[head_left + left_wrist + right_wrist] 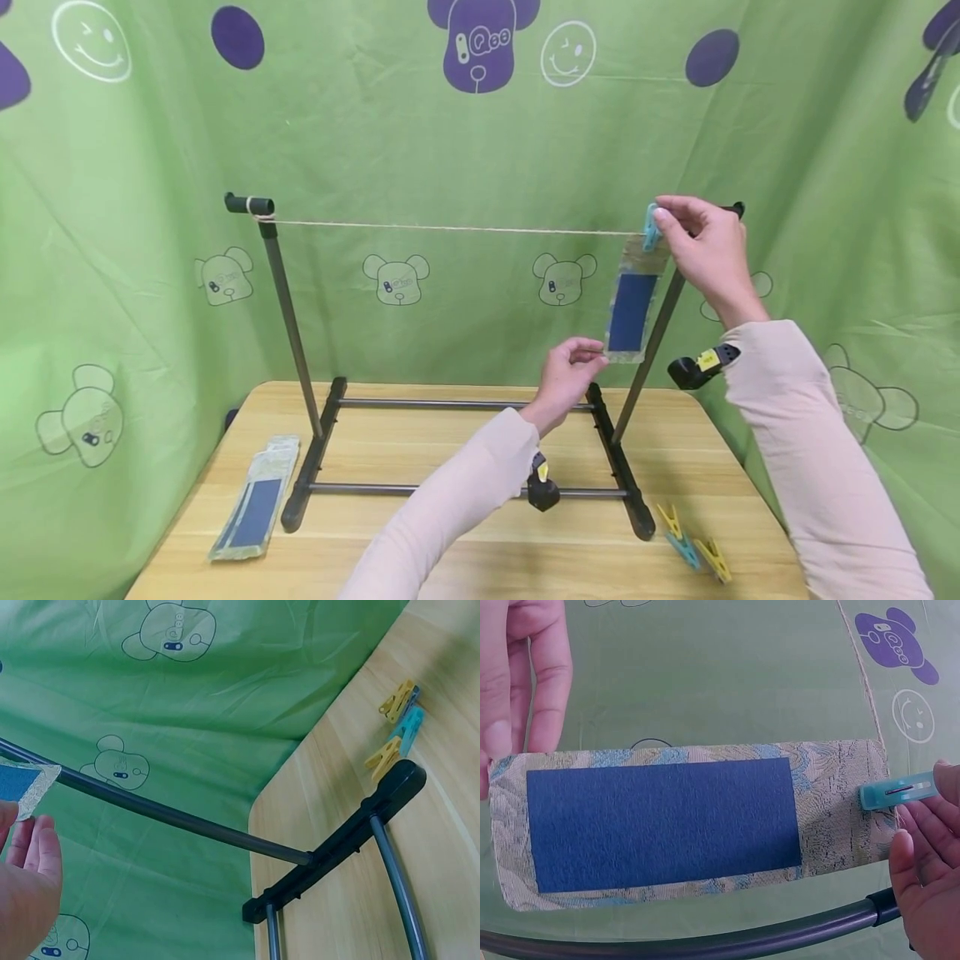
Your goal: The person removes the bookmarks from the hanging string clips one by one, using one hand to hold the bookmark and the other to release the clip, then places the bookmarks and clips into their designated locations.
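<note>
Spare pouches [255,508]: a small stack lying flat on the wooden table [465,550], left of the rack's base.
Rack [288,325]: black frame standing on the table, string [450,227] stretched taut between its two upper ends.
My left hand [567,375]: raised under the string's right end, fingertips pinching the bottom corner of the hanging pouch [632,310]; from the wrist I see only that corner against my fingers [34,847].
Hanging pouch: brocade with a dark blue panel, hanging upright from the string just beside the right post.
Teal clothespin [651,227]: set on the pouch's top edge at the string.
My right hand [708,250]: fingers and thumb gripping the teal clothespin.
Loose clothespins [693,546]: two yellow and one teal, lying together on the table right of the base.
</note>
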`<state>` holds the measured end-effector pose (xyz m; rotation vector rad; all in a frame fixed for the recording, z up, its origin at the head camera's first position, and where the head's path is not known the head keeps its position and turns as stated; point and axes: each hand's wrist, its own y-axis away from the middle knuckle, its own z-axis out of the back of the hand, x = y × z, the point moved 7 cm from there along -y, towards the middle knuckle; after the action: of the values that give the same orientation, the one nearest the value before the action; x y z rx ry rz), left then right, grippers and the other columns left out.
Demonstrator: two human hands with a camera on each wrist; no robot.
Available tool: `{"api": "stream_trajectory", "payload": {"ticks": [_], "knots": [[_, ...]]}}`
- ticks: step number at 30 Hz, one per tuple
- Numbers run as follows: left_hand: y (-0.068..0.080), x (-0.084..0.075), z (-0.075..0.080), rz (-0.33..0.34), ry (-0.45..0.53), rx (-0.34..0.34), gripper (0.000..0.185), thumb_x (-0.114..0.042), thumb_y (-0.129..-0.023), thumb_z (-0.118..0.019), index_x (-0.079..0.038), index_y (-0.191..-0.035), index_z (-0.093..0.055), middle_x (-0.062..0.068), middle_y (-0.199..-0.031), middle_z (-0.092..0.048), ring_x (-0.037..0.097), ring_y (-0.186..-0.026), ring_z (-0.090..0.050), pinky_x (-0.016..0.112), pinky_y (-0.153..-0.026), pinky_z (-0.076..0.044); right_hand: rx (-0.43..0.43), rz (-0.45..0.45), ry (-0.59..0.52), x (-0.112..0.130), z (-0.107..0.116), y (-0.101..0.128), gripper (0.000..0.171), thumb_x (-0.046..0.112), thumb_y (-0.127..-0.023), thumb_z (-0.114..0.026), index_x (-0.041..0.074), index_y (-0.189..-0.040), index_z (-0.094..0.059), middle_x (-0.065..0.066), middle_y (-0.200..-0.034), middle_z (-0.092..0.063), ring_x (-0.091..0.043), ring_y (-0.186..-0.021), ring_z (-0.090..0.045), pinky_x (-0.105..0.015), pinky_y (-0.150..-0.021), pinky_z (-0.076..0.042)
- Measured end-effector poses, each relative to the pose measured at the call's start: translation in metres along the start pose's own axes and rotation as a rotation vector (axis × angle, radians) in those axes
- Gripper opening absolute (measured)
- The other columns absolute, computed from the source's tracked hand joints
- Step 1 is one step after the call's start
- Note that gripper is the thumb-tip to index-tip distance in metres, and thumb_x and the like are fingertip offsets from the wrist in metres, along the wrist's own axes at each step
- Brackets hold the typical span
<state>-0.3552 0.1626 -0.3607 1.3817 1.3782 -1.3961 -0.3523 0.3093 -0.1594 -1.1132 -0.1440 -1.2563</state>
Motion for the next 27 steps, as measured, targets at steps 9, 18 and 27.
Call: {"api": "stream_trajectory", "payload": {"ticks": [9, 18, 27], "knots": [[0.002, 0.000, -0.006, 0.034, -0.010, 0.013, 0.017, 0.002, -0.081, -0.074, -0.010, -0.093, -0.070, -0.002, -0.081, -0.067, 0.011, -0.074, -0.063, 0.023, -0.071, -0.056, -0.010, -0.016, -0.021, 0.000, 0.001, 0.001, 0.044, 0.039, -0.096, -0.059, 0.008, -0.127, -0.063, 0.001, -0.106, -0.066, -0.008, -0.087, -0.057, -0.015, -0.068, -0.044], [0.003, 0.000, -0.013, 0.030, 0.067, 0.050, 0.019, 0.008, -0.080, -0.072, -0.006, -0.091, -0.070, 0.006, -0.082, -0.068, 0.013, -0.071, -0.066, 0.023, -0.071, -0.057, -0.008, -0.025, -0.070, 0.000, 0.002, 0.001, 0.042, 0.035, -0.094, -0.063, 0.006, -0.125, -0.063, 0.002, -0.104, -0.066, -0.007, -0.088, -0.058, -0.014, -0.071, -0.045], [0.003, 0.001, -0.013, 0.036, 0.085, 0.046, 0.019, 0.011, -0.080, -0.069, -0.005, -0.091, -0.069, 0.005, -0.080, -0.067, 0.018, -0.072, -0.067, 0.024, -0.070, -0.058, 0.002, -0.030, -0.075, 0.001, 0.002, 0.001, 0.041, 0.034, -0.094, -0.064, 0.006, -0.124, -0.064, 0.002, -0.103, -0.066, -0.006, -0.087, -0.058, -0.015, -0.071, -0.044]]}}
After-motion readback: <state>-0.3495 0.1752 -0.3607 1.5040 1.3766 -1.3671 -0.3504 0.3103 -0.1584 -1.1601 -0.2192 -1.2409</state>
